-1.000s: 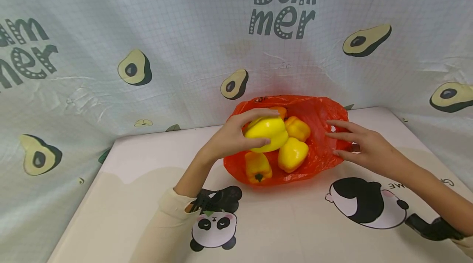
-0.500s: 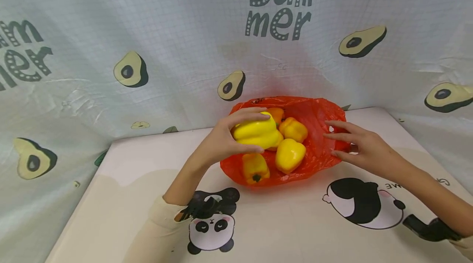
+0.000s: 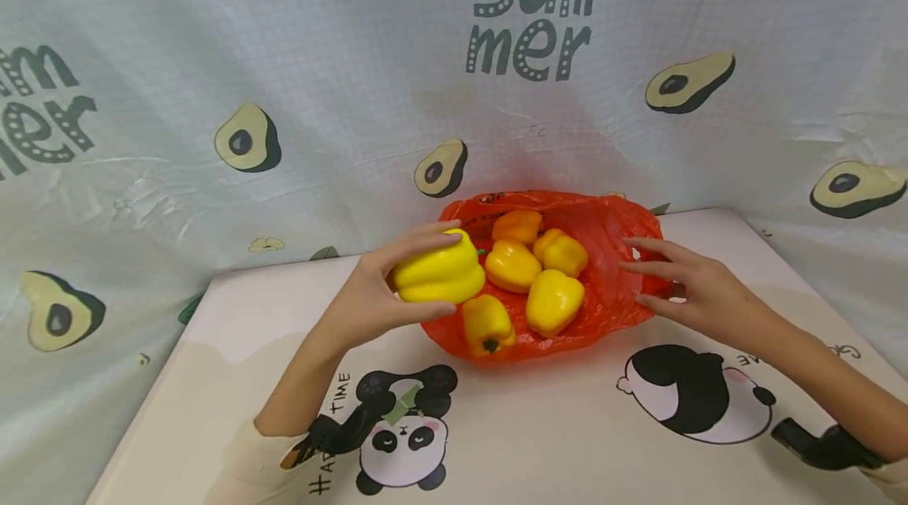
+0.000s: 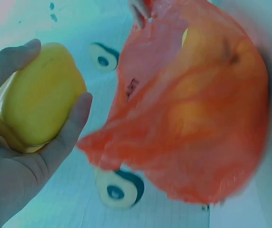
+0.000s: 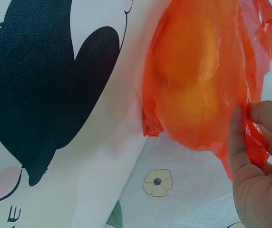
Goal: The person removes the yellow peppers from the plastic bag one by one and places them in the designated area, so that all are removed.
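In the head view my left hand grips a yellow bell pepper at the left rim of an open red plastic bag. The left wrist view shows the pepper between thumb and fingers, apart from the bag. At the bag's right side, my right hand holds its edge, and the right wrist view has the plastic pinched between thumb and fingers. Inside the bag lie several more peppers, among them an orange one at the back and a yellow one with its stem toward me.
The bag stands on a pale table printed with pandas, near its back edge. Close behind rises a white sheet printed with avocados and lettering. Black straps sit around the wrists.
My left hand has drawn the yellow pepper leftward from over the bag's middle to its left rim, uncovering another yellow pepper. The right hand keeps its hold on the bag's edge.
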The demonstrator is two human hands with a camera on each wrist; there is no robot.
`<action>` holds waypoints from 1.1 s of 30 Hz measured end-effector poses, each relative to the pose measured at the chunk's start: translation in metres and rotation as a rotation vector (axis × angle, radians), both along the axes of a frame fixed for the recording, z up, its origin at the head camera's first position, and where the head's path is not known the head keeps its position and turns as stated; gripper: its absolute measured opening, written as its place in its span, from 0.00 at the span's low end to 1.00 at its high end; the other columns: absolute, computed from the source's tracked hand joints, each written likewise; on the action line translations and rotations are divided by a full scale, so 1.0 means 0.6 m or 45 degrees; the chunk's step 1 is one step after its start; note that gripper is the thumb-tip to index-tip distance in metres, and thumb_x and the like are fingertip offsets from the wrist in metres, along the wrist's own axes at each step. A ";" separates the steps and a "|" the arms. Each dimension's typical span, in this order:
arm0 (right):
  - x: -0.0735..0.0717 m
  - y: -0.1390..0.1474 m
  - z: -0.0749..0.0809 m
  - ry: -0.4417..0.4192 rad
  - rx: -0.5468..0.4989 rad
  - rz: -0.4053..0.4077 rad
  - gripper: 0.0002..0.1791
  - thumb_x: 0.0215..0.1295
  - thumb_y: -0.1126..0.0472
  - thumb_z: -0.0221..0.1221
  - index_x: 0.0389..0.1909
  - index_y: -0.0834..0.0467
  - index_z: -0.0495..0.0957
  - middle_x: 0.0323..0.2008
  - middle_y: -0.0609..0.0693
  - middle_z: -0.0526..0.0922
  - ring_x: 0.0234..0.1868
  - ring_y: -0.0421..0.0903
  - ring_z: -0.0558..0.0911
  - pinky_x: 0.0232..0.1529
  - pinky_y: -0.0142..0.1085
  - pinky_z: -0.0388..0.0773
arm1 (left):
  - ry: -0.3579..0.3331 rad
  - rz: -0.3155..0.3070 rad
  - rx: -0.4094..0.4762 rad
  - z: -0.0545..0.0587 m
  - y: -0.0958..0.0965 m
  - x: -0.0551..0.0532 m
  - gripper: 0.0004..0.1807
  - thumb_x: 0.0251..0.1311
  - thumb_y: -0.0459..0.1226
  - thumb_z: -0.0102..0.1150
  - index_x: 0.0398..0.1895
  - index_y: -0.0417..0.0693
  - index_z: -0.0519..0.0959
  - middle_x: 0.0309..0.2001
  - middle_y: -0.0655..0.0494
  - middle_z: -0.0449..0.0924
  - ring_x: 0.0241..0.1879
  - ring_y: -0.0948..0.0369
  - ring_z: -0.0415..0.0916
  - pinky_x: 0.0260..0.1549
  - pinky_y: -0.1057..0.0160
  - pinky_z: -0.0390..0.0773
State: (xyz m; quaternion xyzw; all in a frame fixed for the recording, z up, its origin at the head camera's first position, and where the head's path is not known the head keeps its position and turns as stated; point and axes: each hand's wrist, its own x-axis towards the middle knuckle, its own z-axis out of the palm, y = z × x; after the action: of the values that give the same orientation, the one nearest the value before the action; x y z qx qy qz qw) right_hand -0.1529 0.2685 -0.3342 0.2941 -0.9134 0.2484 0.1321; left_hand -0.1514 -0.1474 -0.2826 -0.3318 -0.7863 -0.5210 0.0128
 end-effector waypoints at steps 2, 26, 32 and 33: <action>0.000 0.001 0.000 -0.001 0.002 0.002 0.28 0.51 0.69 0.76 0.56 0.62 0.84 0.66 0.61 0.72 0.44 0.50 0.83 0.35 0.25 0.82 | 0.023 0.033 0.027 -0.001 -0.017 0.005 0.37 0.52 0.29 0.76 0.67 0.57 0.77 0.72 0.64 0.68 0.64 0.57 0.70 0.56 0.56 0.79; 0.001 0.001 0.000 -0.022 -0.003 -0.021 0.28 0.52 0.68 0.75 0.57 0.60 0.83 0.66 0.62 0.72 0.43 0.49 0.82 0.35 0.25 0.82 | -0.026 0.402 -0.038 -0.055 -0.144 0.037 0.34 0.63 0.30 0.68 0.71 0.57 0.73 0.67 0.59 0.73 0.52 0.58 0.74 0.49 0.70 0.81; 0.000 0.000 -0.001 -0.024 0.000 -0.017 0.28 0.52 0.68 0.75 0.57 0.60 0.83 0.66 0.62 0.72 0.42 0.48 0.83 0.35 0.25 0.82 | -0.056 0.458 -0.063 -0.064 -0.162 0.043 0.33 0.63 0.32 0.69 0.71 0.58 0.73 0.66 0.59 0.74 0.49 0.58 0.74 0.45 0.70 0.82; 0.000 0.000 -0.001 -0.029 0.001 -0.018 0.28 0.52 0.68 0.75 0.57 0.60 0.83 0.66 0.62 0.72 0.42 0.48 0.83 0.35 0.25 0.82 | -0.068 0.462 -0.060 -0.064 -0.164 0.043 0.33 0.63 0.32 0.68 0.71 0.57 0.73 0.66 0.58 0.74 0.49 0.57 0.74 0.46 0.70 0.82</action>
State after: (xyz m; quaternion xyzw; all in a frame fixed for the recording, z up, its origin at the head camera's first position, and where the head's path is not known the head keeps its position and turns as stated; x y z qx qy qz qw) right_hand -0.1530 0.2687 -0.3349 0.2847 -0.9171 0.2504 0.1233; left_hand -0.1254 -0.2459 -0.3212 -0.1709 -0.8453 -0.5001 0.0780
